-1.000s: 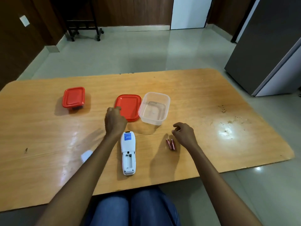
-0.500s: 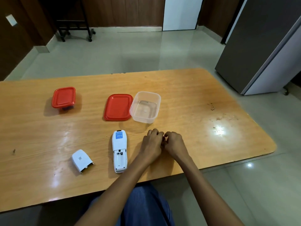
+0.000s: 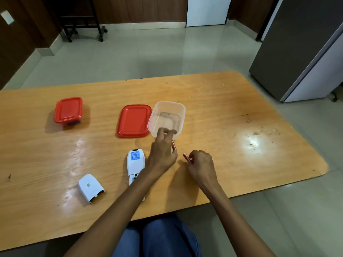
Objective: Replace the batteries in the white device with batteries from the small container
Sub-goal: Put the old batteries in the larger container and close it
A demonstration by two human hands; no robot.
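Near edge, centre: device [image 3: 135, 164] lies face-down, battery bay bare, partly under the left forearm.
Cover: off, at the device's 8 o'clock [image 3: 90, 187].
Left hand [image 3: 163, 154]: pinching one copper battery [image 3: 174, 145], just left the huddle with the right, now at the device's 2 o'clock, fingers blurred.
Right hand [image 3: 201, 163]: curled round the second battery [image 3: 187, 157], tip poking out toward 10 o'clock.
Change: half a second ago both hands were pressed together; now they've split, one cell each.
Meaning: probably the pair is off the table; whether for bay or tub, can't tell.
Tub [image 3: 167, 118]: open, looks empty, at 12 o'clock; lid [image 3: 134, 120] beside it.
Small container [image 3: 68, 110]: closed, far left.
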